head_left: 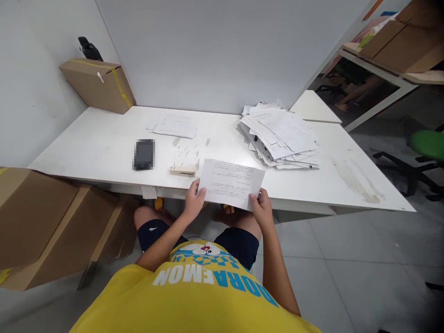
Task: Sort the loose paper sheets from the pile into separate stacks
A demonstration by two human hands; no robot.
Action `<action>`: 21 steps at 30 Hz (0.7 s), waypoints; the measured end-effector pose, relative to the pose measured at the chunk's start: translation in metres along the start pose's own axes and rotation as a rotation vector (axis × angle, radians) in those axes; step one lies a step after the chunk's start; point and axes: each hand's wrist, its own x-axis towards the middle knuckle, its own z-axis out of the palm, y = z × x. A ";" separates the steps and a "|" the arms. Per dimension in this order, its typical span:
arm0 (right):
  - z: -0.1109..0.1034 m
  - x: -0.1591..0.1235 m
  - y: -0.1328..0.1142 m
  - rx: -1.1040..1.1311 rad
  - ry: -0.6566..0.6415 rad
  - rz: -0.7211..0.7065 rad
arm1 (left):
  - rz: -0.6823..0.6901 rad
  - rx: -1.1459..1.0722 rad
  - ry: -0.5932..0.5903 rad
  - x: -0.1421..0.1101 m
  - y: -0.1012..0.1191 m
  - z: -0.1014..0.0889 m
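A printed sheet of paper [231,182] is held up at the front edge of the white desk [114,125]. My left hand [194,200] grips its lower left corner, thumb on top and fingers underneath. On the right side, my right hand [262,207] pinches the sheet the same way. Whether more than one sheet is in my hands I cannot tell. Just beyond my left hand lies a beige stapler [183,171]. A messy pile of papers [280,134] rests on the desk to the right.
Farther back on the desk is a thin paper stack [175,126]. A blurred-out dark object [144,154] lies at left. One cardboard box [100,85] stands in the back left corner; more boxes [52,222] are beside my left leg. A green stool [428,144] is at right.
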 end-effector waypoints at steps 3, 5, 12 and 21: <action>0.001 -0.017 0.007 0.062 -0.060 0.092 | -0.084 -0.067 0.070 -0.016 -0.001 -0.002; 0.005 -0.025 0.009 0.150 -0.048 0.151 | -0.132 -0.055 0.107 -0.021 -0.004 -0.003; 0.017 -0.025 0.004 0.268 -0.036 0.215 | -0.165 0.016 0.151 -0.021 -0.018 -0.013; 0.026 -0.019 -0.002 0.294 -0.040 0.236 | 0.069 0.377 0.300 -0.019 -0.016 -0.030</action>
